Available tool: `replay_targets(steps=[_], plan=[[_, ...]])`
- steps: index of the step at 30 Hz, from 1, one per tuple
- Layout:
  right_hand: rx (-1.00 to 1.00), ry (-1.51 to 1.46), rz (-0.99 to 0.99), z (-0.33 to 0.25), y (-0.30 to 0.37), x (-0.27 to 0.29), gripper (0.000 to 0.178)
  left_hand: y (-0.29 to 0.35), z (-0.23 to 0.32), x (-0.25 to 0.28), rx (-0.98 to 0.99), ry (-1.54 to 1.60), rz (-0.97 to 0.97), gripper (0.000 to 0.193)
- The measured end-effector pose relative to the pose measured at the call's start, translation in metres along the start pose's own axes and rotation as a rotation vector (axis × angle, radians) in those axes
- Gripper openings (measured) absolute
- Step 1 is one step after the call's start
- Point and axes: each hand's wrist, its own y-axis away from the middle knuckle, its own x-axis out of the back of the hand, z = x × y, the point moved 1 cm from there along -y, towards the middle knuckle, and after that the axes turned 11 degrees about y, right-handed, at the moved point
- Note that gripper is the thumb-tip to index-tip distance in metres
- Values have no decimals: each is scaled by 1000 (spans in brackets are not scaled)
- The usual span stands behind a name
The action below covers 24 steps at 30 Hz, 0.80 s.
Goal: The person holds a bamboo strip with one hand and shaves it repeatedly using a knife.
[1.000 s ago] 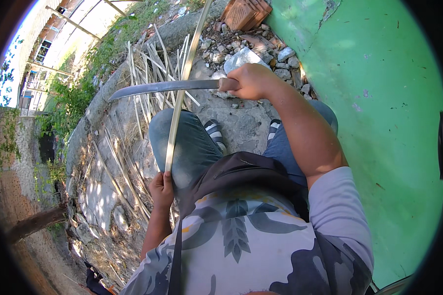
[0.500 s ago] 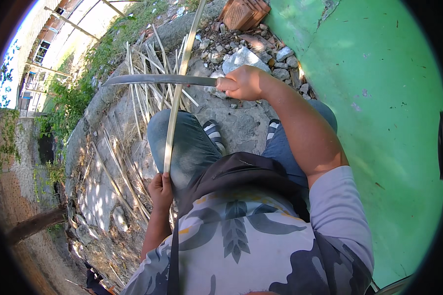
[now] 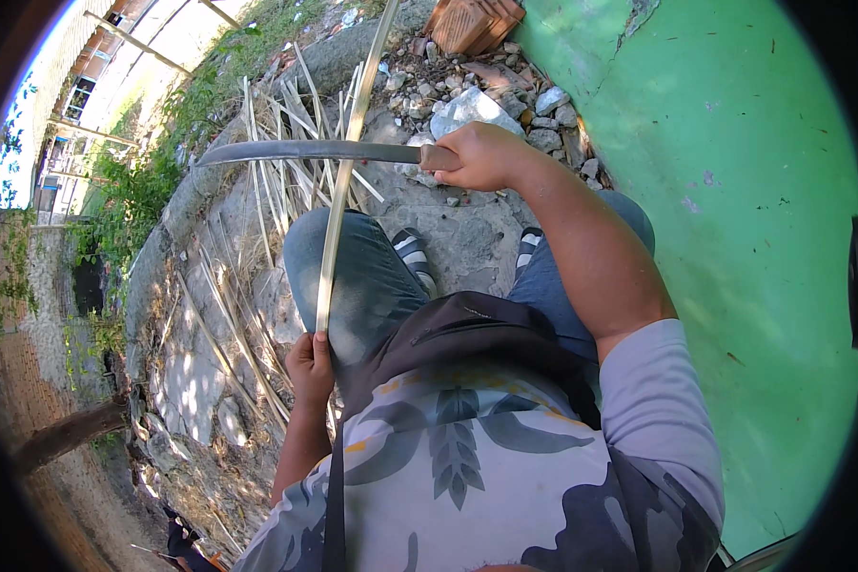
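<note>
My left hand (image 3: 311,367) is closed around the lower part of a long pale strip (image 3: 332,250), which looks like split bamboo, with the thumb lying along it. The strip leans over my left knee and rises past the top of the view. In my right hand (image 3: 481,155) is the short handle of a machete (image 3: 310,151), its long, slightly curved dark blade pointing left. The blade crosses the strip at a steep angle above my knee and appears to lie against it. My right fingers wrap the handle; their far side is hidden.
Several pale strips (image 3: 275,153) lie heaped beyond my left knee, and more strips (image 3: 227,303) lie on the left. Rubble (image 3: 472,112) and an orange hollow brick (image 3: 472,27) are ahead. A green wall or floor surface (image 3: 744,238) fills the right. A tree trunk (image 3: 71,437) is at lower left.
Almost nothing differs. The machete and my right hand have shifted very slightly upward in the view; my left hand keeps its hold on the strip.
</note>
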Motion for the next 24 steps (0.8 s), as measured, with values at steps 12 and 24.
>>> replay_targets(steps=[12,24], plan=[[-55,14,-81,-5,-4,2,34,0,-10,2,26,44,-1,39],[-31,31,-67,1,-5,-5,33,0,-8,1,58,39,4,40]])
